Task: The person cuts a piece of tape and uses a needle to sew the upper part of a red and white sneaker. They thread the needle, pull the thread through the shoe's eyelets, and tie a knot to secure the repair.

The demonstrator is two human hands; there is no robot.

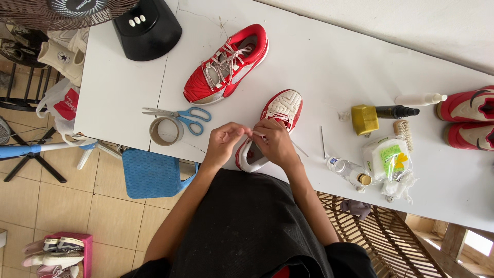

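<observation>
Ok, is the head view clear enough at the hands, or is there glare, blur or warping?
Head view: even daylight, sharp at both hands, left hand and right hand, on the near red shoe; the white table is bright but not blown out; soft shadows; table edges bow from the wide lens.

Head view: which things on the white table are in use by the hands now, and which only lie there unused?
In use:
left hand
right hand
lace, pinched between both hands
near shoe, under the hands

Lying about:
far shoe
scissors
tape roll
yellow sponge
dark bottle
brush
clear bottle
wipes pack
</observation>
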